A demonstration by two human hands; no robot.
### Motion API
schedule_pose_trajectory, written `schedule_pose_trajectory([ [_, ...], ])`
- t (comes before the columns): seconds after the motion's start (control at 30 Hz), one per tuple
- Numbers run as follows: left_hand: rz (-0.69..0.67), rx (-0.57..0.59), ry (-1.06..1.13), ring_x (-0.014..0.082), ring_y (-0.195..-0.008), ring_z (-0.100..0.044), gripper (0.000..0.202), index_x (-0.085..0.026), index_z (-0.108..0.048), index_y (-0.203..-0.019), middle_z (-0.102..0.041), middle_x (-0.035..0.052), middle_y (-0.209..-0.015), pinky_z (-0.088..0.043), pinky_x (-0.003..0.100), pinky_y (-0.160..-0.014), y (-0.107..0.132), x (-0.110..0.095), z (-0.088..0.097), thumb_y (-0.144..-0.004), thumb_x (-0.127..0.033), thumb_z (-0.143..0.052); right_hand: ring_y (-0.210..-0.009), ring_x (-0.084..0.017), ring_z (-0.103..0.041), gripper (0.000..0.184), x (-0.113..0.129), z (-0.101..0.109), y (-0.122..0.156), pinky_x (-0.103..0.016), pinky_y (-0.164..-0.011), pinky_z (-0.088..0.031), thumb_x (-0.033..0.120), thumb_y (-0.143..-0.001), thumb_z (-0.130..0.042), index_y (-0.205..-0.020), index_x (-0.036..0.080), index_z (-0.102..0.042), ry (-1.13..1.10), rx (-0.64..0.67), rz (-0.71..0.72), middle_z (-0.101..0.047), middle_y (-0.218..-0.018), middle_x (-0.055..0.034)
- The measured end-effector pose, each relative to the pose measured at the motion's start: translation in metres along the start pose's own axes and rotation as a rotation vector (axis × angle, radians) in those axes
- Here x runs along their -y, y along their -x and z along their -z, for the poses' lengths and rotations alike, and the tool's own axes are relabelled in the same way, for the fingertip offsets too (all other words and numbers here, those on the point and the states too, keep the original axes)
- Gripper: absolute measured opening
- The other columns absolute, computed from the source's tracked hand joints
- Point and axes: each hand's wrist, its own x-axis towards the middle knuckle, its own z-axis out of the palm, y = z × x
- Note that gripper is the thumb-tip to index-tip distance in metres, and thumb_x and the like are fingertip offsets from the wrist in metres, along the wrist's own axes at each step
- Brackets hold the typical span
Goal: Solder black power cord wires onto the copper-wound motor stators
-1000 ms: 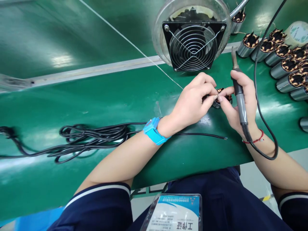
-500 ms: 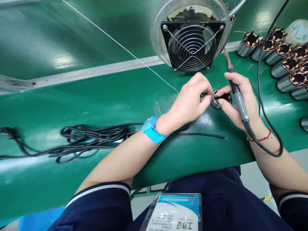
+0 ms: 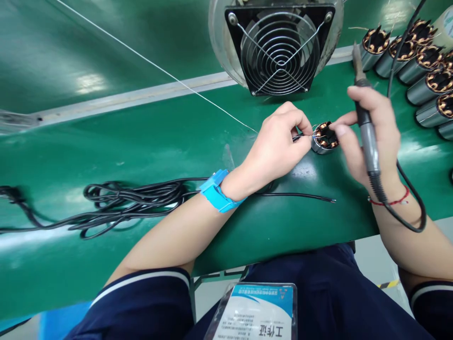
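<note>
My left hand [image 3: 281, 141] pinches the end of a black cable at the left rim of a motor stator [image 3: 324, 138]. The stator is a short metal cylinder with copper windings, standing upright on the green bench. A thin blue wire and a bare strand show between the fingertips and the windings. In my right hand [image 3: 377, 132] rests a soldering iron [image 3: 368, 132], held against the palm with its tip pointing away from me. The right thumb and index finger are close to the stator's right edge. A blue strap [image 3: 217, 191] is on my left wrist.
A round fan with a wire guard [image 3: 281, 63] hangs just beyond the stator. Several more stators [image 3: 430, 85] stand at the right back. A bundle of black cable [image 3: 138, 198] lies at left, and a thin solder-like strand [image 3: 159, 66] runs diagonally from the upper left.
My right hand has moved right, away from the stator, with the soldering iron; its fingertips have come off the windings. The left hand keeps its pinch. The view has shifted slightly.
</note>
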Motion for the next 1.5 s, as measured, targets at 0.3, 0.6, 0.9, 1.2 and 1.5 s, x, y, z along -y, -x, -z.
schedule_pose_trajectory([
  [0.3,0.049,-0.015,0.031,0.0130,-0.069,-0.050,0.018,-0.019,-0.052,-0.064,-0.056,0.0019,-0.076,-0.045,0.028,-0.065,0.006,-0.002,-0.008,-0.071,-0.002,-0.053,-0.073,-0.017,-0.070,0.020,0.006,0.017,0.000,-0.034,-0.065,-0.055,0.037,-0.092,-0.057,-0.095,0.025,-0.073,-0.048,-0.300,0.134,-0.074,-0.085,0.0018],
  [0.6,0.043,-0.033,0.039,0.0120,-0.066,-0.049,0.017,-0.019,-0.051,-0.065,-0.051,0.0008,-0.071,-0.041,0.027,-0.060,0.004,0.002,-0.009,-0.071,-0.004,-0.056,-0.056,-0.017,-0.063,0.028,0.015,0.025,0.002,-0.034,-0.050,-0.045,0.036,-0.089,-0.052,-0.073,0.021,-0.070,-0.036,-0.210,0.129,-0.068,-0.066,-0.0031],
  [0.9,0.053,-0.020,0.044,0.0136,-0.070,-0.053,0.012,-0.018,-0.052,-0.067,-0.051,0.0017,-0.074,-0.047,0.029,-0.065,0.004,0.003,-0.009,-0.074,-0.010,-0.057,-0.052,-0.016,-0.059,0.028,0.013,0.022,0.007,-0.037,-0.049,-0.046,0.041,-0.089,-0.051,-0.075,0.026,-0.069,-0.040,-0.227,0.132,-0.069,-0.068,-0.0032],
  [1.2,0.088,-0.024,0.051,0.0160,-0.076,-0.057,0.014,-0.018,-0.051,-0.067,-0.051,0.0023,-0.073,-0.048,0.030,-0.067,0.004,-0.001,-0.008,-0.074,-0.009,-0.057,-0.049,-0.016,-0.054,0.040,0.017,0.021,0.006,-0.039,-0.046,-0.045,0.059,-0.087,-0.050,-0.066,0.029,-0.065,-0.023,-0.244,0.059,-0.062,-0.059,-0.0022],
  [1.5,0.132,-0.028,0.059,0.0142,-0.074,-0.056,0.016,-0.018,-0.050,-0.067,-0.053,0.0016,-0.075,-0.048,0.030,-0.070,0.004,-0.003,-0.008,-0.074,-0.005,-0.056,-0.046,-0.016,-0.051,0.041,0.018,0.023,0.005,-0.039,-0.046,-0.043,0.056,-0.091,-0.047,-0.068,0.028,-0.066,-0.030,-0.201,0.084,-0.062,-0.058,-0.0018],
])
